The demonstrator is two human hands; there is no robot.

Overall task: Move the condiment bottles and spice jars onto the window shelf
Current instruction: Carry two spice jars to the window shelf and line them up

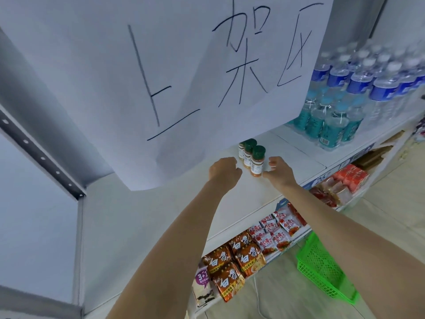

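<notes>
Three spice jars (253,158) with green lids stand in a row on the white shelf (287,162). The left hand (224,170) is curled, empty — the right hand (279,170) is loose, just beside the nearest jar.

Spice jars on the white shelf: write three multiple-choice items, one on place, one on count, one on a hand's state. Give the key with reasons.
1. Where do the spice jars stand?
A. In the green basket
B. On the white shelf, below the paper sign
C. Among the water bottles

2. How many green-capped jars show?
A. Three
B. One
C. Six

3. What is the left hand doing?
A. Gripping a jar
B. Lifting the sign
C. Curled beside the jars, holding nothing

Key: 1 B, they stand in a row on the white shelf under the paper sign. 2 A, three jars line up. 3 C, the left hand is fisted, apart from the jars; the right hand is next to the nearest jar.
</notes>
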